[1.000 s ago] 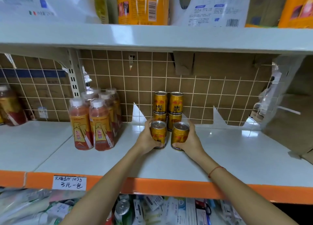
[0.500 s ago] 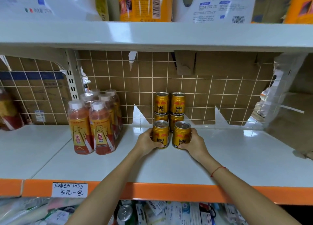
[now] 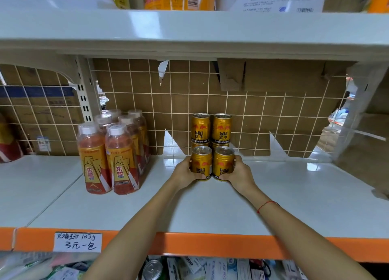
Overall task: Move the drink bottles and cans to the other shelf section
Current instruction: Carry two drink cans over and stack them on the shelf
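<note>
White shelving with an orange front edge (image 3: 189,246) fills the view, backed by a wire grid (image 3: 252,115) over brown cardboard. On the shelf board (image 3: 294,195), my left hand (image 3: 185,172) wraps the left front can (image 3: 201,164) and my right hand (image 3: 240,174) wraps the right front can (image 3: 223,163), fingers curled round the outer sides, thumbs at the lower fronts. The two gold cans stand upright and side by side, touching or nearly so, their bases at the board; whether they are resting on it or just lifted I cannot tell. Just behind them, against the grid, two stacks of the same gold cans (image 3: 211,128) rise two high, the lower ones mostly hidden. To the left, near the upright post (image 3: 85,98), a shrink-wrapped pack of drink bottles (image 3: 113,153) with white caps and orange labels stands on the same board. A red string bracelet (image 3: 267,205) circles my right wrist. A handwritten price tag (image 3: 77,241) is stuck to the orange edge at lower left. In the neighbouring section, at the far left edge, part of a larger bottle (image 3: 8,145) shows. Above, the upper shelf (image 3: 189,31) carries orange and white packages, cut off by the frame. Below the orange edge, assorted packets and a can top (image 3: 152,269) are visible.
</note>
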Motion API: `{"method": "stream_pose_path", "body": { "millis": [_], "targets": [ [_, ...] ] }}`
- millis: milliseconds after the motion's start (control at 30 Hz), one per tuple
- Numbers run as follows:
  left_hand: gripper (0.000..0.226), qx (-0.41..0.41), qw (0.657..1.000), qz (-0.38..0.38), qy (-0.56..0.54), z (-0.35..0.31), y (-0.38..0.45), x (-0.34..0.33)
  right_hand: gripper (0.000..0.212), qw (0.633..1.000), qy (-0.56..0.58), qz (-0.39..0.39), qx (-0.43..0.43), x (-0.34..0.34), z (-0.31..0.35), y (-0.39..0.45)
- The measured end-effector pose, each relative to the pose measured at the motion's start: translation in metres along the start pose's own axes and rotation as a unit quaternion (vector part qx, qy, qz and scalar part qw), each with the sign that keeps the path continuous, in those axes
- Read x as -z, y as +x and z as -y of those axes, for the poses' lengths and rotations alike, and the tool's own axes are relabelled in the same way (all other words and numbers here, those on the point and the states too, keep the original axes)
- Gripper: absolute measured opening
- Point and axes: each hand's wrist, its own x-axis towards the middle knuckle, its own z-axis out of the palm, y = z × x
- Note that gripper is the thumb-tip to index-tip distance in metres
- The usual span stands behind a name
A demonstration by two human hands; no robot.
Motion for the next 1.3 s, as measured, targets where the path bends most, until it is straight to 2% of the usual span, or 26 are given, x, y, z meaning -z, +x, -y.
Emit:
{"method": "stream_pose_path", "body": {
  "millis": [633, 1300],
  "targets": [
    [0.074, -0.002, 1.0, -0.025, 0.009, -0.0019, 0.0069, -0.003, 0.072, 1.0, 0.001, -0.012, 0.012, -0.003, -0.0057, 0.0092],
    [0.074, 0.012, 1.0, -0.025, 0.009, -0.0031, 0.0042, -0.0032, 0.071, 1.0, 0.01, 0.007, 0.022, -0.0011, -0.0043, 0.006]
  ]
}}
